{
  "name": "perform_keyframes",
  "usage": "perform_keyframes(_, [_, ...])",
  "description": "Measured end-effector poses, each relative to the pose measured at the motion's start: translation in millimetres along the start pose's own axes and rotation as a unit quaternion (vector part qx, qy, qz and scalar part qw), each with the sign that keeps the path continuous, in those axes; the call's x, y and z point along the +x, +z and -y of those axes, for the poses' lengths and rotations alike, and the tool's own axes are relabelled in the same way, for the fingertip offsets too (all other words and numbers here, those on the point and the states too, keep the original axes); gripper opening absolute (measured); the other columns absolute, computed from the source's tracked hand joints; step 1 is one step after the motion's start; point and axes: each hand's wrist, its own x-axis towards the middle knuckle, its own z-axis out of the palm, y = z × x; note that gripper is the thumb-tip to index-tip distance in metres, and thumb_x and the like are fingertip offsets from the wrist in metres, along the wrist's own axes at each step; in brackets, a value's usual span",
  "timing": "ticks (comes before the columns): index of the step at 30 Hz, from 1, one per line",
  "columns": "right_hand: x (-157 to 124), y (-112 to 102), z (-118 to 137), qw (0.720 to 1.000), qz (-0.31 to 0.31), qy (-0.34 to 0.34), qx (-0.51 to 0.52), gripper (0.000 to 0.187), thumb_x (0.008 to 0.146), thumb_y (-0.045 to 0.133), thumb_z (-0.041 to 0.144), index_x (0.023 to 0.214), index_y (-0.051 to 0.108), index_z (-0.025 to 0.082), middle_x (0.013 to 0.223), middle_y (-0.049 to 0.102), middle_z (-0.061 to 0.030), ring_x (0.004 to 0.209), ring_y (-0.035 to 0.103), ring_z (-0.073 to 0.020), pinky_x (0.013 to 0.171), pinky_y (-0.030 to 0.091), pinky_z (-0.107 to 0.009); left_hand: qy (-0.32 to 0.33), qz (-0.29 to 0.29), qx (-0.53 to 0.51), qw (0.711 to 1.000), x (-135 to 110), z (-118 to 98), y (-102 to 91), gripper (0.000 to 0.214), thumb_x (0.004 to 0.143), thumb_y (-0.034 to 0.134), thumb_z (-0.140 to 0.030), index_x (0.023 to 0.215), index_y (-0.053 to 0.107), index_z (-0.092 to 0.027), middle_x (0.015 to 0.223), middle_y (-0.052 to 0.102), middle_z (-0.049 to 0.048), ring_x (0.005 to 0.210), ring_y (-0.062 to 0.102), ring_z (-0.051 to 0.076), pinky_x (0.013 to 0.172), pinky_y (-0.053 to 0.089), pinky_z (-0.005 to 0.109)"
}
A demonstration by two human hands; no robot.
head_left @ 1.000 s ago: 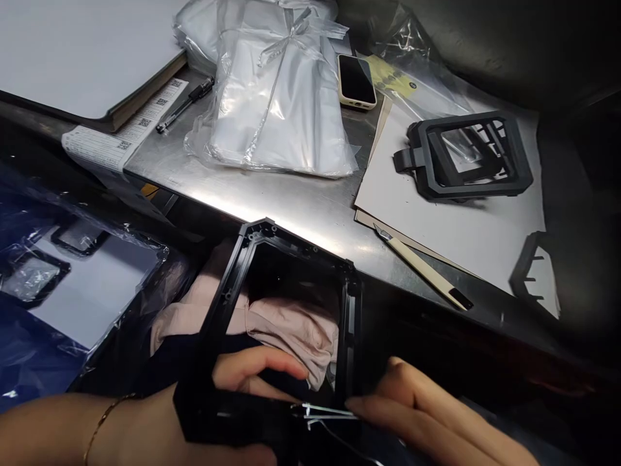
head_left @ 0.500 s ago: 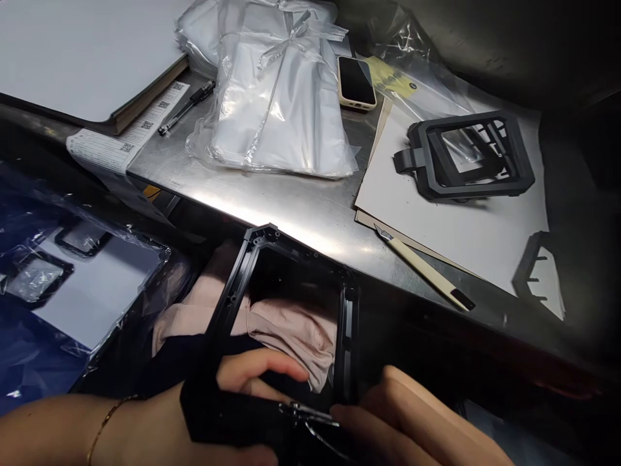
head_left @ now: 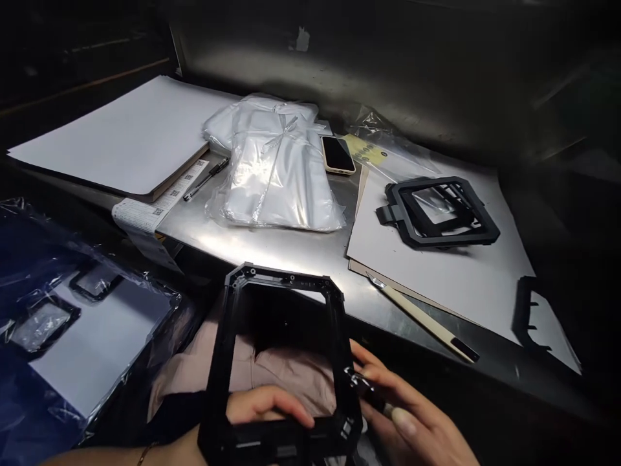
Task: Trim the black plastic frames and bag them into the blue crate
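Note:
My left hand (head_left: 262, 411) grips the near edge of a black plastic frame (head_left: 279, 349), held upright over my lap in front of the steel table (head_left: 291, 249). My right hand (head_left: 412, 424) sits at the frame's right side, with its fingers closed on a small dark piece (head_left: 361, 382) against the frame's lower right corner. A pink cloth (head_left: 286, 382) shows through the frame's opening.
On the table lie a second black frame (head_left: 439, 213) on white card, a craft knife (head_left: 422, 318), a phone (head_left: 338, 155), bagged white items (head_left: 276, 175), a pen (head_left: 206, 179) and a large white board (head_left: 121, 139). A blue-lined bag with more frames (head_left: 72, 317) is at left.
The view has tilted up, showing more of the table. The frame now faces me squarely. My right hand has moved up from the bottom edge to the frame's right corner.

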Motion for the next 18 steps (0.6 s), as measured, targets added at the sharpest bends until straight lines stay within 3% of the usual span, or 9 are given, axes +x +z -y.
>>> perform_keyframes(3, [4, 16, -5, 0.998, -0.025, 0.036, 0.046, 0.024, 0.075, 0.054, 0.040, 0.095, 0.061, 0.027, 0.117, 0.055, -0.0085, 0.100, 0.055, -0.0253, 0.080, 0.047, -0.037, 0.034, 0.049, -0.006, 0.998, 12, 6, 2.8, 0.030, 0.070, 0.064, -0.018, 0.096, 0.057, -0.031, 0.089, 0.071, -0.0003, 0.087, 0.064, 0.017, 0.081, 0.046, 0.034])
perform_keyframes(7, [9, 11, 3, 0.997, -0.079, 0.014, -0.006, 0.022, 0.073, 0.058, 0.038, 0.089, 0.061, 0.024, 0.102, 0.062, -0.0066, 0.097, 0.055, -0.0209, 0.071, 0.049, -0.026, 0.010, 0.136, 0.024, 0.990, 13, 0, -7.1, 0.051, 0.072, 0.062, -0.025, 0.117, 0.044, -0.038, 0.121, 0.055, 0.0026, 0.104, 0.056, 0.018, 0.086, 0.041, 0.033])
perform_keyframes(10, [17, -10, 15, 0.999, -0.001, 0.021, -0.048, 0.024, 0.072, 0.057, 0.041, 0.085, 0.061, 0.022, 0.092, 0.061, -0.0067, 0.087, 0.058, -0.0213, 0.062, 0.050, -0.026, -0.026, 0.183, -0.017, 0.983, 4, -17, -24.4, 0.067, 0.067, 0.065, -0.019, 0.126, 0.035, -0.030, 0.124, 0.051, 0.0106, 0.102, 0.056, 0.024, 0.084, 0.041, 0.035])
perform_keyframes(14, [31, -29, 31, 0.958, 0.149, -0.039, -0.242, 0.017, 0.073, 0.056, 0.035, 0.084, 0.060, 0.023, 0.086, 0.061, -0.0043, 0.093, 0.056, -0.0221, 0.081, 0.044, -0.035, -0.076, 0.229, -0.138, 0.961, 0, -40, -38.7, 0.066, 0.063, 0.063, -0.032, 0.123, 0.041, -0.016, 0.110, 0.061, 0.0163, 0.101, 0.056, 0.030, 0.084, 0.040, 0.041])
perform_keyframes(18, [39, -31, 48, 0.924, 0.168, -0.052, -0.340, 0.019, 0.073, 0.056, 0.034, 0.091, 0.059, 0.027, 0.116, 0.054, -0.0050, 0.111, 0.046, -0.0252, 0.090, 0.039, -0.039, -0.068, 0.210, -0.096, 0.971, 0, -48, -32.0, 0.039, 0.074, 0.058, -0.020, 0.112, 0.049, -0.016, 0.100, 0.066, 0.0145, 0.094, 0.062, 0.022, 0.082, 0.042, 0.033])
